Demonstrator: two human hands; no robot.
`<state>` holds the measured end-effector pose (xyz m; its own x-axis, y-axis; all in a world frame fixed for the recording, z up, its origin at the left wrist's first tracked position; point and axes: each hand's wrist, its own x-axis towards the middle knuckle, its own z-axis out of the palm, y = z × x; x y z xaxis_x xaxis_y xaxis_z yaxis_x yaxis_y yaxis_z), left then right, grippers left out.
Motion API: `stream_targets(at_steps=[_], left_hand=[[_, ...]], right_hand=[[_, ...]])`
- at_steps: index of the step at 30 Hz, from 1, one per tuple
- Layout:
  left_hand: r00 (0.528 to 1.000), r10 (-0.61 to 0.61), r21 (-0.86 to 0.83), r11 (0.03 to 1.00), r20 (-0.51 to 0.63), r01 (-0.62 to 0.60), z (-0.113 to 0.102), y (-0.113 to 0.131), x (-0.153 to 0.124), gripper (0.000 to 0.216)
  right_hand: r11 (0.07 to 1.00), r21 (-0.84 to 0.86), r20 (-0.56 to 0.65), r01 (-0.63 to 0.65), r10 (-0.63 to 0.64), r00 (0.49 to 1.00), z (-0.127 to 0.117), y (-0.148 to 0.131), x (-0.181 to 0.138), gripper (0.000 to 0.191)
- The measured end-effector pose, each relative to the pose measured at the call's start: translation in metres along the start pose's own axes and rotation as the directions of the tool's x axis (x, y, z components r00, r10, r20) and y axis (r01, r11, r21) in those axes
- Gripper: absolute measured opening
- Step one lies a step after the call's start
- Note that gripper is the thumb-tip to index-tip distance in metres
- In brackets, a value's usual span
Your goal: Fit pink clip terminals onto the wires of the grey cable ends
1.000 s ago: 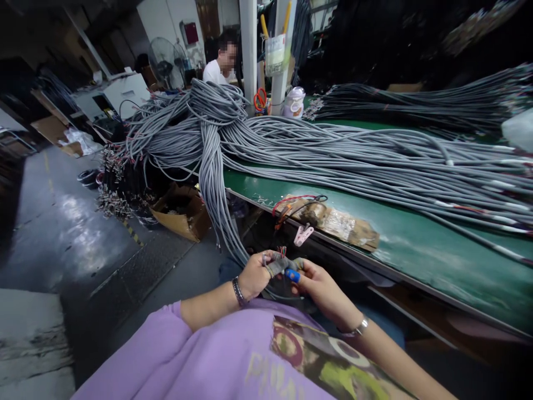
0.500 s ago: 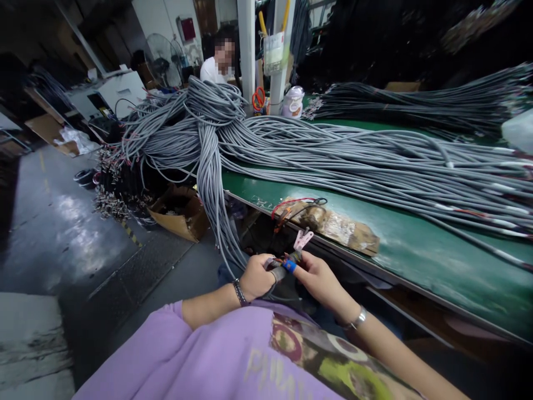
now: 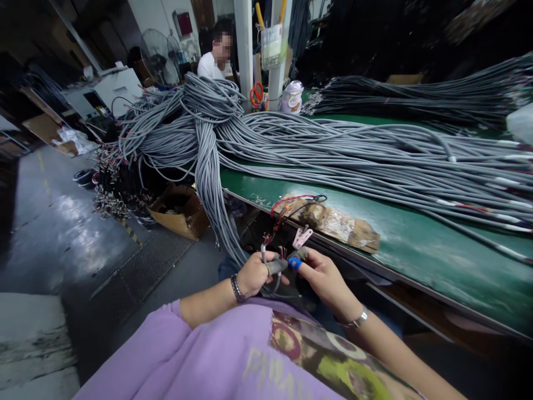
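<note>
My left hand (image 3: 255, 276) is closed around a grey cable (image 3: 264, 255), whose end stands up past the fingers with a white band and thin coloured wires fanning out. Grey wrapping covers the thumb of that hand. Just to the right, my right hand (image 3: 325, 275) has thumb and index finger pinched together, with blue tape (image 3: 295, 263) on the thumb and grey wrapping on the fingertip. Small dark and red wire ends show between the hands. Whatever lies in the right pinch is too small to make out. A pink clip (image 3: 302, 238) sits at the bench edge just beyond.
Long grey cables (image 3: 333, 150) cover much of the green bench (image 3: 416, 250), one bundle hanging over its edge. A wooden block (image 3: 350, 233) with red and black leads lies at the front. A cardboard box (image 3: 179, 214) stands below left. A person (image 3: 212, 64) is behind.
The left hand has turned, so the cable end now points upward with its wires apart. A gap has opened between the hands; the right hand has barely moved.
</note>
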<state>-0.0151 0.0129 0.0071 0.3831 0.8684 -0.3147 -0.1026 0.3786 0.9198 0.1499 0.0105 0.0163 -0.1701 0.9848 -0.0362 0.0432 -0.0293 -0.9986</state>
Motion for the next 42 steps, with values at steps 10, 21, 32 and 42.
stream_targets(at_steps=[10,21,32,42], left_hand=[[0.996,-0.020,-0.003,1.000,-0.088,0.020,0.011,-0.005,-0.001,0.049],[0.999,0.006,0.104,0.995,-0.044,-0.001,0.015,-0.003,-0.008,0.048],[1.000,0.019,0.129,0.992,-0.016,-0.016,0.017,0.003,-0.010,0.051],[0.991,0.055,0.058,0.997,-0.122,-0.048,0.015,-0.008,-0.008,0.044]], right_hand=[[0.999,0.013,-0.059,-0.031,0.032,0.998,-0.003,0.012,-0.007,0.025],[0.974,0.201,0.049,-0.101,0.093,0.994,0.005,0.003,-0.002,0.031],[0.968,0.242,-0.064,-0.069,0.087,0.994,0.011,0.003,-0.007,0.033],[0.975,0.209,-0.097,-0.078,0.100,0.990,0.011,-0.001,-0.010,0.037]])
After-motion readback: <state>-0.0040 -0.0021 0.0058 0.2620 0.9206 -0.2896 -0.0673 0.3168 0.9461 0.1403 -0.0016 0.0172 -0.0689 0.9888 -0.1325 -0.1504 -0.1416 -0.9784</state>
